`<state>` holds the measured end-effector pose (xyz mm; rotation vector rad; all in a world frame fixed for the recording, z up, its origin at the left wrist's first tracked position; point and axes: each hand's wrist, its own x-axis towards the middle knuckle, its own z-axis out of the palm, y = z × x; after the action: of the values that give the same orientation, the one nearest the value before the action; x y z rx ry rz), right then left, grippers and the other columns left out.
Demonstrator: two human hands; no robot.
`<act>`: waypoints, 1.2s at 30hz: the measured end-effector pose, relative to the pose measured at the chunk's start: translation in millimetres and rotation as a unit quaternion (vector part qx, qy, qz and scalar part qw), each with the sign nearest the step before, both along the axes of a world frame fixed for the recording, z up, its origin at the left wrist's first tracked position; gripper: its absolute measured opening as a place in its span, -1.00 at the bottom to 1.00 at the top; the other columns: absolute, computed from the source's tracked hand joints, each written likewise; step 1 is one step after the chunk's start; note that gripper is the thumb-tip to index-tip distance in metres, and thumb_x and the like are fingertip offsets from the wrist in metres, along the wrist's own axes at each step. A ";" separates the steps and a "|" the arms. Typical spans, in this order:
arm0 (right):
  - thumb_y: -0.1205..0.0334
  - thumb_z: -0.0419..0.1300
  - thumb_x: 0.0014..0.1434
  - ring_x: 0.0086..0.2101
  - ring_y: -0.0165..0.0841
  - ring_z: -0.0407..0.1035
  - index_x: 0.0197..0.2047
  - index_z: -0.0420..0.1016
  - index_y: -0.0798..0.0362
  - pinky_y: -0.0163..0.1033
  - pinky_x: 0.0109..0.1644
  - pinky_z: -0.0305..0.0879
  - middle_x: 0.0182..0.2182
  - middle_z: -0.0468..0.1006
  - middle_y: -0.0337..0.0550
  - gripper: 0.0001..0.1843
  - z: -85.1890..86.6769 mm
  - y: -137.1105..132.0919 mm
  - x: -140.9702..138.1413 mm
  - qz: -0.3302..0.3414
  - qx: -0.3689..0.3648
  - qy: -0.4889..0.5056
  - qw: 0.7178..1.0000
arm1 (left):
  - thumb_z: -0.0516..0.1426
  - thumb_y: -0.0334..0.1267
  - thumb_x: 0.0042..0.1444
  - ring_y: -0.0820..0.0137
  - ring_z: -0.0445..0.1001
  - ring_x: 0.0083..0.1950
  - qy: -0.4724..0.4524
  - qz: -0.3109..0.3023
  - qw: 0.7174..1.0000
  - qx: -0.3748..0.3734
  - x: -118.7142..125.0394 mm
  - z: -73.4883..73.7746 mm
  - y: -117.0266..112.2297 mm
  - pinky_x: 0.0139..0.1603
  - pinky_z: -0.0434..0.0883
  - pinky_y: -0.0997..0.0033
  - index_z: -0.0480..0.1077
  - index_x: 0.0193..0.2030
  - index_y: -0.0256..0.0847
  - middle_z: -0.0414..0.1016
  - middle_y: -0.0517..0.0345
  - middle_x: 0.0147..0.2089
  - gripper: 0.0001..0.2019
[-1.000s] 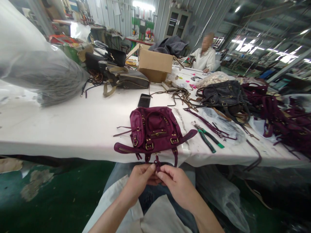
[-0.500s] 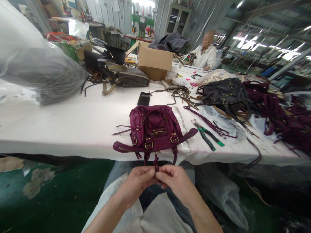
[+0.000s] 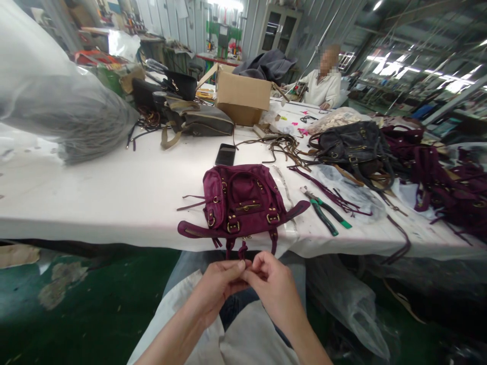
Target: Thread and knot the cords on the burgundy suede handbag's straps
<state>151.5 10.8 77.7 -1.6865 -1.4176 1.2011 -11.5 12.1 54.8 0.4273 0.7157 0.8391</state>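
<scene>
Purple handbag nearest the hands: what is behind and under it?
Behind the handbag a black phone lies flat on the white table. Below its front edge a strap hangs, pinched by the left hand and right hand. The tabletop beneath its body is covered.

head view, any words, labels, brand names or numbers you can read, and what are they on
No text can be read anywhere.
Brown cardboard box: visible faces blank.
Black phone: screen dark.
Purple suede handbag: brass buckles, no legible mark.
Thin purple strap pinched by the left hand and right hand: no print.
Pale sheets on the far wall: too small and blurred to read.
</scene>
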 end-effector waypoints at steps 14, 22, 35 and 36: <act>-0.52 0.27 0.26 -0.48 -0.33 0.47 -0.09 0.68 0.11 -0.29 -0.47 0.33 -0.36 0.68 -0.06 -0.24 4.7 34.6 -8.2 0.002 -0.100 0.240 0.966 | 0.30 0.11 0.30 0.64 0.21 -0.67 0.049 -0.007 0.999 0.015 12.4 10.9 -11.9 -0.57 0.19 0.53 0.40 -0.25 -0.25 0.45 0.25 -0.41 -0.58; -0.51 0.48 0.03 -0.26 -0.14 0.66 -0.26 0.66 0.15 -0.19 -0.26 0.60 -0.22 0.75 0.15 -0.23 -4.9 49.0 -30.5 -0.094 -0.106 0.335 0.931 | 0.34 0.20 0.20 0.67 0.03 -0.65 0.069 -0.052 0.996 0.011 3.6 13.4 -16.2 -0.57 0.08 0.52 0.37 -0.27 -0.21 0.28 0.36 -0.47 -0.52; 0.08 0.52 0.29 -0.21 -0.35 0.61 0.24 0.63 0.02 -0.24 0.09 0.50 -0.17 0.75 -0.09 -0.50 -19.9 6.2 -3.7 0.013 -0.142 0.502 0.853 | 0.27 -0.20 0.36 0.68 -0.11 -0.57 -0.104 -0.027 0.993 -0.044 -2.5 17.4 -21.7 -0.50 0.06 0.53 0.36 -0.21 -0.24 0.18 0.37 -0.40 -0.79; 0.10 0.54 0.27 -0.25 -0.36 0.60 0.19 0.66 0.04 -0.23 0.10 0.51 -0.24 0.74 -0.13 -0.53 -23.3 7.5 -6.9 0.001 -0.137 0.509 0.850 | 0.26 -0.21 0.37 0.67 -0.12 -0.57 -0.111 -0.025 0.992 -0.048 -1.7 15.8 -22.4 -0.50 0.06 0.53 0.36 -0.20 -0.25 0.18 0.37 -0.40 -0.80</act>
<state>144.6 18.3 54.5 -0.8732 -0.5842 1.9438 -13.3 -10.4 70.6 0.2594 0.5339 0.7871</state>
